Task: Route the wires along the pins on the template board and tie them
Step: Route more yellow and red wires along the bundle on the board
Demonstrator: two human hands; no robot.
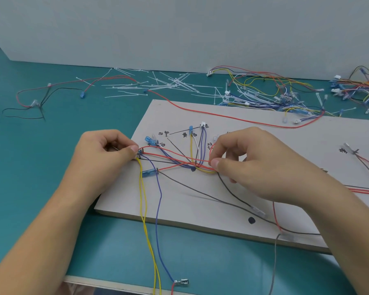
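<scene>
L hand [107,154] is pinched on wire ends [139,154] by a pin [142,151] at the template board's [296,145] left edge. R hand [249,165] is pinched on a red wire [175,159] where the wires [197,166] cross. They are judged light, thin & springy, so best gripped nr pins.

Template board [264,145] lies on table [41,145], under right hand [249,165]; left hand [102,154] sits at its left edge. Routed wires [179,162] span between the hands, some trailing off the near edge. Behind the hands: cable ties [168,84]. Behind right hand: spare wire heap [264,92]. Behind and left of left hand: loose wires [34,101].
</scene>
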